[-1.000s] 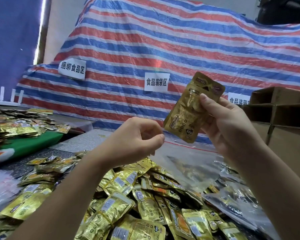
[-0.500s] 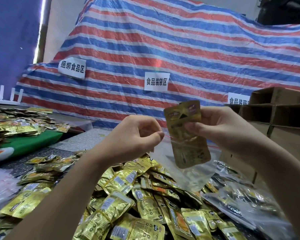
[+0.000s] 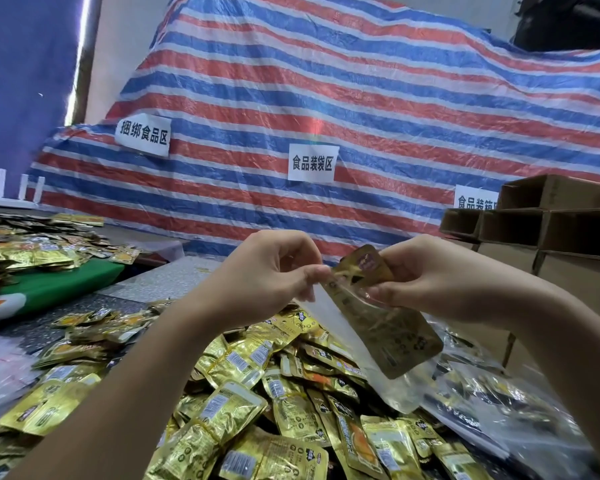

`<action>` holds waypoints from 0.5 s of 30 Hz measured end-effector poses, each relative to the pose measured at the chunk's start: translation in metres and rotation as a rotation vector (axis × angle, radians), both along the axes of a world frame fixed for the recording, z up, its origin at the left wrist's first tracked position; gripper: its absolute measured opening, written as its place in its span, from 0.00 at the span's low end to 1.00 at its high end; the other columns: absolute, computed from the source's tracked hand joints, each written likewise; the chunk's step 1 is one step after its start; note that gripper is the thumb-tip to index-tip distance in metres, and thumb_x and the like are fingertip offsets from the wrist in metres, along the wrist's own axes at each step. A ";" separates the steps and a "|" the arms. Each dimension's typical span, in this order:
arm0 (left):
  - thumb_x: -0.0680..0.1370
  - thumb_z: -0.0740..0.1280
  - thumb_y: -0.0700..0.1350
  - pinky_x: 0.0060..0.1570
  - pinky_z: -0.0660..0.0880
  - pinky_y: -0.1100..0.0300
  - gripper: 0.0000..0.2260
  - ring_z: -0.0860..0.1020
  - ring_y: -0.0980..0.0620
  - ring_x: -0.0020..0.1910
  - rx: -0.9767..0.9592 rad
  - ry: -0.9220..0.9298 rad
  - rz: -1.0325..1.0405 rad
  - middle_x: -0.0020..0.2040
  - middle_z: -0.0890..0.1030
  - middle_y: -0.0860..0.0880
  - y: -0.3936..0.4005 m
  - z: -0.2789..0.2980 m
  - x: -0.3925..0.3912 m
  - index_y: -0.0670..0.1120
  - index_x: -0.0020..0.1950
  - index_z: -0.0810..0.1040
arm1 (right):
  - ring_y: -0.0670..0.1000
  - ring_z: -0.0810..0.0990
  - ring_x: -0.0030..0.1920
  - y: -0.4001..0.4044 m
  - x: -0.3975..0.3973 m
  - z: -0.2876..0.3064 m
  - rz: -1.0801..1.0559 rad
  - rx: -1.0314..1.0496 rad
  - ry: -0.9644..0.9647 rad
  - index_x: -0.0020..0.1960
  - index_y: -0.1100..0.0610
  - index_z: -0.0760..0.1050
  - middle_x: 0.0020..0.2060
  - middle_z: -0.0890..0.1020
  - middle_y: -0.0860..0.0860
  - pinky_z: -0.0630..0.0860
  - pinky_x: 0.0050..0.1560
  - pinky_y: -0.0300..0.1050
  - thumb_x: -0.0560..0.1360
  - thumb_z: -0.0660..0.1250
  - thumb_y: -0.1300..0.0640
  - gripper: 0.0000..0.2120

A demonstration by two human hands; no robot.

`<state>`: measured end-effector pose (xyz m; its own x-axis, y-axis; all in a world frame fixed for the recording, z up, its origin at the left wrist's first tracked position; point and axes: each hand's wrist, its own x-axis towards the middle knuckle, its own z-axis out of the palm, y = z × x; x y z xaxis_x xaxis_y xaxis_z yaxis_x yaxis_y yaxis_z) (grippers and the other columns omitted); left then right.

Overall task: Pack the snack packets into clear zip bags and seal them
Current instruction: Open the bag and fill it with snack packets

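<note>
I hold a clear zip bag (image 3: 392, 386) up above the pile. My left hand (image 3: 271, 275) pinches the bag's left top edge. My right hand (image 3: 426, 275) grips a gold snack packet (image 3: 388, 327) by its top. The packet is most of the way inside the bag, tilted down to the right, with its purple-marked top end sticking out between my hands. A heap of loose gold snack packets (image 3: 243, 410) covers the table under my arms.
More clear bags (image 3: 520, 400) lie at the right of the heap. Open cardboard boxes (image 3: 551, 220) are stacked at the right. Another spread of packets (image 3: 32, 244) sits at the far left on green cloth. A striped tarp (image 3: 326, 116) with paper labels stands behind.
My right hand came down from above the bag and slid the gold packet into the bag's mouth. The left hand stayed at the bag's edge.
</note>
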<state>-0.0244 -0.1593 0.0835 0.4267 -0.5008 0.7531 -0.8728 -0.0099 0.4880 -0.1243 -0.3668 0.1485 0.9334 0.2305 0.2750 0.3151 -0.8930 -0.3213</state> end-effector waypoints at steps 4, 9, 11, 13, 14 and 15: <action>0.76 0.70 0.47 0.39 0.81 0.58 0.04 0.82 0.53 0.36 -0.040 -0.037 0.017 0.37 0.83 0.51 -0.002 0.000 -0.002 0.49 0.43 0.80 | 0.49 0.82 0.39 0.008 0.002 0.001 -0.018 -0.148 0.059 0.44 0.48 0.83 0.38 0.85 0.47 0.79 0.43 0.52 0.78 0.69 0.53 0.06; 0.76 0.71 0.46 0.38 0.81 0.54 0.03 0.82 0.53 0.36 -0.101 -0.091 0.046 0.36 0.82 0.53 -0.007 0.002 -0.005 0.50 0.43 0.81 | 0.46 0.81 0.37 0.018 0.007 0.002 0.003 -0.250 0.077 0.44 0.48 0.83 0.38 0.84 0.46 0.78 0.39 0.46 0.77 0.71 0.50 0.05; 0.76 0.71 0.46 0.37 0.81 0.55 0.03 0.82 0.54 0.36 -0.138 -0.105 0.059 0.37 0.82 0.53 -0.008 0.002 -0.006 0.49 0.43 0.80 | 0.41 0.80 0.35 0.019 0.007 0.006 0.017 -0.235 0.040 0.40 0.46 0.82 0.35 0.84 0.41 0.74 0.34 0.36 0.75 0.72 0.49 0.06; 0.76 0.71 0.48 0.36 0.81 0.57 0.04 0.82 0.54 0.35 -0.182 -0.108 0.068 0.36 0.82 0.53 -0.007 0.003 -0.007 0.49 0.43 0.80 | 0.38 0.77 0.32 0.019 0.007 0.009 0.029 -0.216 -0.021 0.37 0.46 0.82 0.31 0.82 0.38 0.71 0.32 0.30 0.74 0.74 0.49 0.07; 0.76 0.70 0.48 0.36 0.81 0.58 0.04 0.81 0.54 0.35 -0.205 -0.103 0.071 0.35 0.82 0.52 -0.007 0.003 -0.007 0.49 0.43 0.80 | 0.38 0.77 0.32 0.019 0.008 0.010 0.025 -0.215 -0.049 0.38 0.47 0.82 0.32 0.82 0.39 0.71 0.32 0.30 0.74 0.74 0.48 0.06; 0.76 0.71 0.48 0.35 0.81 0.57 0.04 0.81 0.54 0.34 -0.226 -0.095 0.073 0.35 0.82 0.52 -0.007 0.003 -0.008 0.48 0.43 0.80 | 0.38 0.78 0.32 0.018 0.008 0.011 0.017 -0.221 -0.079 0.40 0.47 0.83 0.33 0.83 0.39 0.72 0.33 0.31 0.74 0.74 0.48 0.05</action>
<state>-0.0319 -0.1667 0.0863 0.3775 -0.2855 0.8809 -0.9159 0.0253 0.4007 -0.1162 -0.3491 0.1598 0.9063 0.3089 0.2884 0.3473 -0.9333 -0.0918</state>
